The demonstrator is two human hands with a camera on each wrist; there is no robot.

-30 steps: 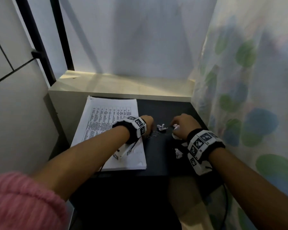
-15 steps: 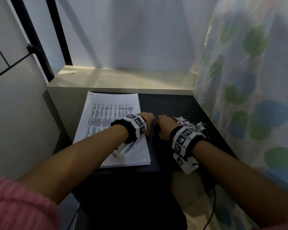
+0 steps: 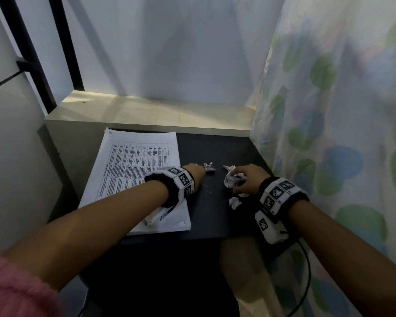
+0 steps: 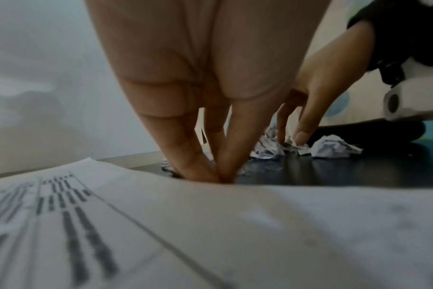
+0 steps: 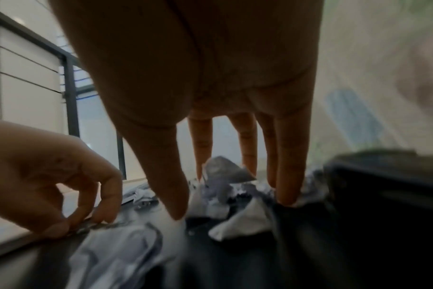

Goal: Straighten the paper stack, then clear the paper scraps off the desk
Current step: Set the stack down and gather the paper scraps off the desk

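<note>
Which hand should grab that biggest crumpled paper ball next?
The right hand, probably. Its fingers already rest on the biggest scrap. The left hand sits beside the paper stack, nearer a smaller scrap.

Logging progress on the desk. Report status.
Left hand pinching bits beside the paper stack. Right hand fingers spread on crumpled scraps. More scraps on the desk. Nothing blocking.

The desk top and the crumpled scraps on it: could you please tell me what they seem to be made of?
Desk top: looks like a smooth black laminate or painted board, with a faint sheen in the left wrist view. Scraps: thin white printed paper, creased into sharp crumples.
</note>
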